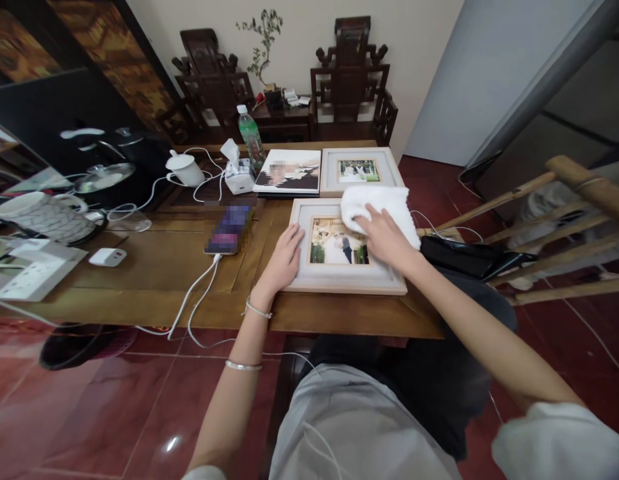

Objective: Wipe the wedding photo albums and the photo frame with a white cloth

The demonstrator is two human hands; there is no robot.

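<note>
A pale wooden picture frame (349,283) with a wedding photo in its middle lies flat near the front edge of the table. My left hand (285,259) rests on its left border, fingers stretched out and holding nothing. On the upper right of the frame, my right hand (386,239) presses a white cloth (382,200) with bent fingers gripping it. The cloth covers the frame's top right corner and hangs past its right side. Behind it lies a second picture frame (334,163), also with a photo, beside a flat photo panel (289,175).
A phone (228,230) with a white cable lies left of the frame. Farther left are a tissue box (239,177), a green bottle (250,137), a lidded white cup (185,169), a power strip (32,273) and a charger (108,257). A bamboo chair (544,233) stands at right.
</note>
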